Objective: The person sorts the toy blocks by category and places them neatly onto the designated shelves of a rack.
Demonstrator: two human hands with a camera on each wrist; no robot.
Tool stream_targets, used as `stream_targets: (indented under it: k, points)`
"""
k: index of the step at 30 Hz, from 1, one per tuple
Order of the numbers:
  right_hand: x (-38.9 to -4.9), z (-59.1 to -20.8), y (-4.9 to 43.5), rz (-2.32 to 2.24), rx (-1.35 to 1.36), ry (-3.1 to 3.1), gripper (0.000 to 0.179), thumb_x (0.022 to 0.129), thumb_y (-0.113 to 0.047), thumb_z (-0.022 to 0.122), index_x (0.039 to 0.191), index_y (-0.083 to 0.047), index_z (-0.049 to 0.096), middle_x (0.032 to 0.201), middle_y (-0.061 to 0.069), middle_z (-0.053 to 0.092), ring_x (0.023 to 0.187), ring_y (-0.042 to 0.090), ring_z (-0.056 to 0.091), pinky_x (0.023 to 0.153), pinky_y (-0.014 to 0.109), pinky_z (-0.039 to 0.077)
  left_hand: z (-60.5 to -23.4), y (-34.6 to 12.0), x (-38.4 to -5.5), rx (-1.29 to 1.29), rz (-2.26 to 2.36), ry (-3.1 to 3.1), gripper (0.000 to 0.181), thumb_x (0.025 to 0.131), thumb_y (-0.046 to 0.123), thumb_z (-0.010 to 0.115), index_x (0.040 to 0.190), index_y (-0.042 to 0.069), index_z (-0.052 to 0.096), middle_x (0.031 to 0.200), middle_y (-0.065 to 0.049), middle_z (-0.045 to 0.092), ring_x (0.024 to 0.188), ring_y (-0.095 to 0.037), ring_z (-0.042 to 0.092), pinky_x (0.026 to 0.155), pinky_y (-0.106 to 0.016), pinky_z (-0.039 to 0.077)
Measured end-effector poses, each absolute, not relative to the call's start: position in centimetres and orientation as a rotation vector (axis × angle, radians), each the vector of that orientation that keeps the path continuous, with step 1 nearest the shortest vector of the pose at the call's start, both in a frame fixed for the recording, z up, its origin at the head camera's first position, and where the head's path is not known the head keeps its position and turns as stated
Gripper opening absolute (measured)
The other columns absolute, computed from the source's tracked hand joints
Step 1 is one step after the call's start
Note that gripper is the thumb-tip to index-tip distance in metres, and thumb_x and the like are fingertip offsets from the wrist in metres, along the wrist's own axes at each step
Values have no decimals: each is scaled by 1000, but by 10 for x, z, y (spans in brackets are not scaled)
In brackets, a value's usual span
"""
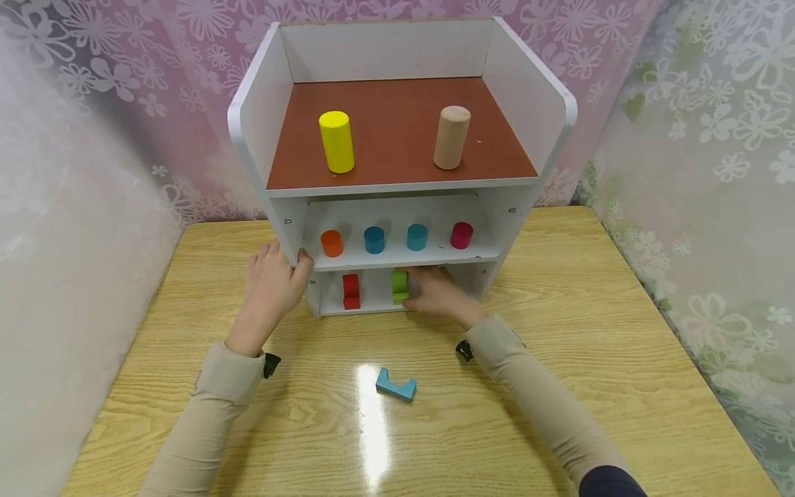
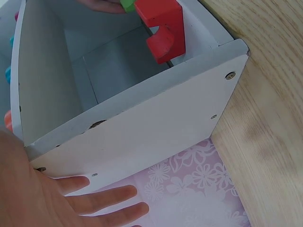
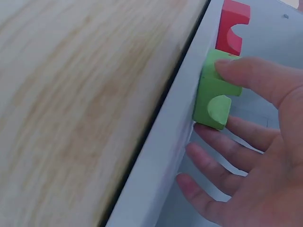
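My left hand (image 1: pixel 271 286) holds the left side panel (image 2: pixel 142 127) of a white toy shelf, thumb at the front edge and fingers stretched along the outside. In the bottom compartment, my right hand (image 1: pixel 437 293) pinches a green bridge block (image 3: pixel 213 101), with the thumb on one side and a fingertip on the other. This block stands on end close to the compartment's front edge (image 3: pixel 156 156). To its left is a similar red bridge block (image 1: pixel 351 293), also on end. A blue bridge block (image 1: pixel 395 386) lies on the table before the shelf.
Short orange (image 1: pixel 332 243), blue (image 1: pixel 375 240), teal (image 1: pixel 417 237) and crimson (image 1: pixel 462 235) cylinders line the middle shelf. A tall yellow cylinder (image 1: pixel 338 143) and a plain wooden cylinder (image 1: pixel 451 138) stand on the brown top. Flowered curtains (image 1: pixel 714 172) surround the wooden table (image 1: pixel 590 331).
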State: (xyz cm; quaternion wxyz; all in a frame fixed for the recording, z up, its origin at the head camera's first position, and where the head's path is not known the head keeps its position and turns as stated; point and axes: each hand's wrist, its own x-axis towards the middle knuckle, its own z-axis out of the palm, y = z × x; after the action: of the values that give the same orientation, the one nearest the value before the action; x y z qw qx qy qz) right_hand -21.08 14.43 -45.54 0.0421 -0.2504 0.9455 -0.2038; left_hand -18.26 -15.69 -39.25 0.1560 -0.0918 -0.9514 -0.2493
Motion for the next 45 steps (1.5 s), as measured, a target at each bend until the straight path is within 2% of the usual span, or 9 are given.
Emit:
stream_targets:
  k: [5, 7, 13, 19, 27, 35, 38, 42, 45]
  points:
    - [-208, -448, 141, -588, -773, 2907, 85, 74, -35, 77, 145, -20, 33, 146, 4, 32, 130, 23, 33, 108, 46, 25, -392, -157, -183, -259, -714, -2728, 39, 94, 34, 33, 117, 10, 52, 103, -11, 55, 94, -35, 48, 82, -52, 36]
    - [-206, -444, 139, -589, -776, 2920, 86, 74, -35, 77, 146, -17, 32, 145, 5, 34, 128, 24, 35, 107, 46, 27, -392, -157, -183, -261, -712, -2732, 40, 95, 34, 32, 119, 9, 52, 104, -11, 55, 95, -35, 48, 82, -52, 36]
    - [-195, -434, 134, -534, -782, 2964, 72, 79, -37, 72, 140, -15, 41, 137, 5, 47, 113, 24, 49, 102, 49, 33, -392, -157, -183, -256, -715, -2744, 41, 95, 35, 32, 120, 9, 51, 106, -12, 55, 96, -35, 47, 82, -52, 35]
    - [-180, -428, 133, -513, -883, 2987, 66, 82, -35, 67, 140, -16, 42, 142, 9, 42, 125, 32, 42, 101, 57, 32, -393, -156, -183, -251, -709, -2761, 45, 95, 36, 31, 121, 6, 52, 108, -13, 55, 97, -36, 47, 81, -51, 35]
    - [-161, -420, 136, -677, -1164, 2889, 52, 83, -29, 67, 130, -13, 51, 126, 1, 52, 113, 20, 48, 91, 45, 42, -394, -156, -182, -247, -736, -2744, 38, 94, 34, 33, 117, 10, 52, 105, -10, 55, 96, -35, 47, 84, -52, 35]
    - [-145, -413, 136, -711, -1401, 2719, 48, 83, -18, 65, 129, -10, 53, 128, 2, 53, 117, 22, 47, 94, 47, 40, -392, -156, -183, -254, -712, -2755, 43, 95, 35, 31, 121, 8, 52, 108, -12, 55, 99, -36, 47, 81, -51, 35]
    - [-140, -414, 138, -698, -1463, 2622, 49, 83, -15, 64, 130, -11, 52, 130, 1, 52, 120, 20, 45, 100, 47, 35, -393, -157, -183, -254, -717, -2752, 42, 95, 35, 32, 121, 9, 52, 109, -12, 55, 100, -36, 47, 83, -52, 34]
    - [-135, -420, 143, -673, -1532, 2474, 53, 81, -11, 65, 132, -12, 49, 134, -3, 48, 127, 15, 40, 107, 40, 30, -393, -157, -183, -254, -727, -2743, 39, 94, 34, 33, 119, 10, 51, 109, -11, 55, 101, -37, 46, 86, -54, 33]
    - [-132, -425, 147, -666, -1557, 2392, 57, 79, -6, 64, 134, -13, 49, 137, -5, 46, 129, 14, 37, 106, 37, 31, -393, -157, -184, -259, -725, -2739, 39, 94, 34, 33, 119, 10, 51, 110, -11, 55, 102, -37, 46, 87, -55, 33]
